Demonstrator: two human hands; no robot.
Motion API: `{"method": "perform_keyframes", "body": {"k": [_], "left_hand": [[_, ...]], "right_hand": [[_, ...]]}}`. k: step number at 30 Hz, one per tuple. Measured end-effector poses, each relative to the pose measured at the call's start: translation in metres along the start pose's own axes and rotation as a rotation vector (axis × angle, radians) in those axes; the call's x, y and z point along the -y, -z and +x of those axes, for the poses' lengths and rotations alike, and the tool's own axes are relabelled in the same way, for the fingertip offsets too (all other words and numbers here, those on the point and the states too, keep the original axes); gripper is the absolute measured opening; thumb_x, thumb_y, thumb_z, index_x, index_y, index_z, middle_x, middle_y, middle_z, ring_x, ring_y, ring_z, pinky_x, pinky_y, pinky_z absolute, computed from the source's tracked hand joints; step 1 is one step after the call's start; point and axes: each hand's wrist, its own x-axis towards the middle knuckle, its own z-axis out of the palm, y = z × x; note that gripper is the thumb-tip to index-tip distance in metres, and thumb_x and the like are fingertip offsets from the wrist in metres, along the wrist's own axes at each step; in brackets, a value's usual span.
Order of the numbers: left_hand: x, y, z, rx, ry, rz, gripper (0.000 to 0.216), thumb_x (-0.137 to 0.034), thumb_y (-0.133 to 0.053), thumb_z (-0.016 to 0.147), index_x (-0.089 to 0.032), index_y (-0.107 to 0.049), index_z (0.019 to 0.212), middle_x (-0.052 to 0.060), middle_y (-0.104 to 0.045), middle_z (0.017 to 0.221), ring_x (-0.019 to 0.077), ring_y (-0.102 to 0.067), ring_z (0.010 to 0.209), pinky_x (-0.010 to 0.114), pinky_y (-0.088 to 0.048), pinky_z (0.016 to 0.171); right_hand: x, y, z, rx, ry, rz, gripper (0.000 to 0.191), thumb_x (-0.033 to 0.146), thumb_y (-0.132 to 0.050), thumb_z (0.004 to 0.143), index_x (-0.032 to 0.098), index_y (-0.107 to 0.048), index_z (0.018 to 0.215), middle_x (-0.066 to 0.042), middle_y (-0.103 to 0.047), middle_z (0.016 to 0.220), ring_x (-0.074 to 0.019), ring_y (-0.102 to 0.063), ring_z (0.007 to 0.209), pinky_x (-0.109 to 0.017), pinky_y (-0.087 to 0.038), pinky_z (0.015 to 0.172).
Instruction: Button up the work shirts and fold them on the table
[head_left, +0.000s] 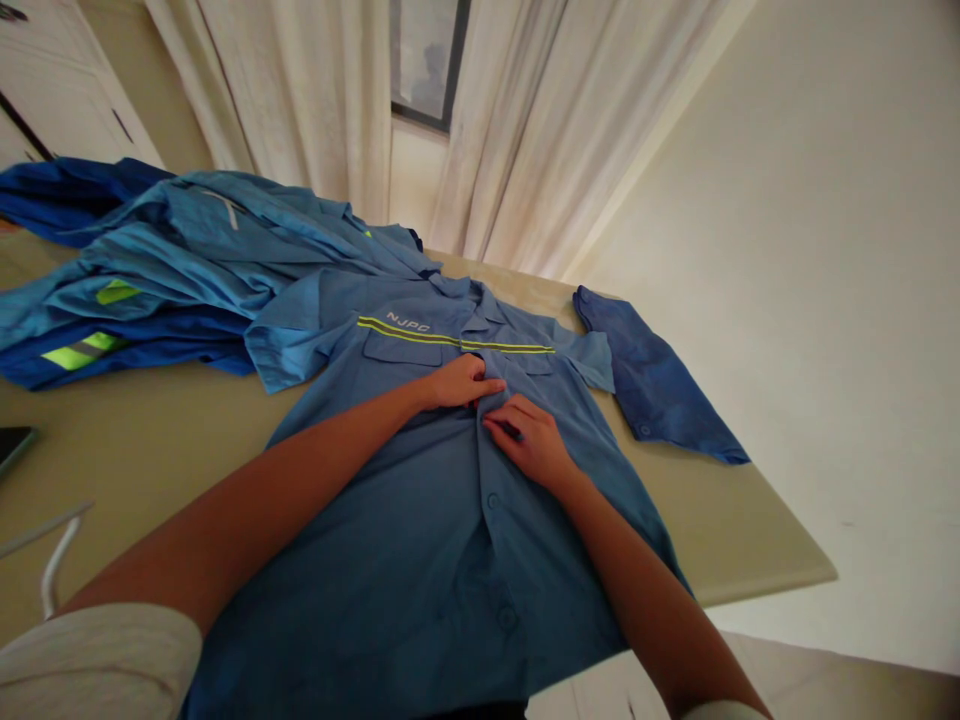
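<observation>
One spread shirt [397,480]; two hands [538,447]; two pocket flaps [403,347]; one darker-blue cloth [664,385] at right.

Blue garments [217,235] lie heaped at the far left of the tabletop [727,530], a dark blue garment [652,375] flat near its right edge; pale curtains [300,90] hang either side of a dark-framed pane [422,55], a pale wall [840,330] to the right
</observation>
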Motion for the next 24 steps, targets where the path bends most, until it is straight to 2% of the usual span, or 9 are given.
{"method": "perform_keyframes", "body": {"k": [3,8,13,18,20,24], "left_hand": [[0.0,-0.003,-0.002,-0.06,-0.011,-0.072,0.045,-0.056,-0.063,0.088,-0.016,-0.062,0.069,-0.002,-0.059,0.054,0.0105,-0.049,0.045,0.022,-0.038,0.045],[-0.002,-0.006,-0.003,-0.134,0.016,0.015,0.048,-0.056,-0.065,0.087,-0.017,-0.056,0.062,-0.002,-0.054,0.049,0.01,-0.048,0.044,0.022,-0.033,0.044],[-0.003,-0.006,-0.004,-0.246,0.066,-0.023,0.049,-0.057,-0.067,0.086,-0.019,-0.05,0.06,-0.004,-0.05,0.045,0.0093,-0.044,0.042,0.022,-0.031,0.043],[-0.003,-0.006,-0.002,-0.247,0.056,-0.077,0.054,-0.065,-0.063,0.086,-0.019,-0.052,0.061,-0.003,-0.049,0.045,0.0099,-0.044,0.043,0.023,-0.033,0.046],[-0.003,-0.007,-0.004,-0.243,0.012,-0.032,0.053,-0.064,-0.06,0.087,-0.018,-0.053,0.063,-0.003,-0.051,0.049,0.0114,-0.046,0.048,0.023,-0.034,0.048],[-0.003,-0.01,-0.011,-0.264,-0.089,0.216,0.047,-0.053,-0.057,0.09,-0.019,-0.051,0.058,-0.002,-0.05,0.055,0.0132,-0.046,0.056,0.025,-0.031,0.053]], "right_hand": [[-0.006,-0.006,0.004,-0.062,-0.079,0.173,0.022,0.037,-0.06,0.102,0.022,-0.076,0.095,-0.005,-0.069,0.087,-0.0173,-0.063,0.078,-0.029,-0.051,0.072],[-0.014,-0.016,0.009,-0.118,-0.224,0.292,0.025,0.043,-0.071,0.094,0.021,-0.076,0.083,-0.002,-0.069,0.076,-0.0154,-0.06,0.067,-0.028,-0.046,0.063],[-0.013,-0.023,0.01,-0.182,-0.238,0.095,0.028,0.045,-0.076,0.089,0.021,-0.071,0.075,-0.001,-0.065,0.071,-0.0146,-0.056,0.062,-0.027,-0.044,0.061],[-0.006,-0.027,0.006,-0.247,-0.093,-0.182,0.017,0.032,-0.06,0.098,0.022,-0.072,0.091,-0.004,-0.068,0.088,-0.0156,-0.062,0.074,-0.027,-0.048,0.072],[-0.005,-0.028,0.004,-0.247,-0.073,-0.26,0.017,0.03,-0.057,0.099,0.022,-0.072,0.095,-0.005,-0.069,0.093,-0.0162,-0.063,0.079,-0.026,-0.049,0.074],[-0.007,-0.028,0.003,-0.201,-0.061,-0.278,0.016,0.029,-0.056,0.101,0.023,-0.07,0.098,-0.006,-0.068,0.096,-0.0161,-0.063,0.079,-0.026,-0.05,0.075]]}}
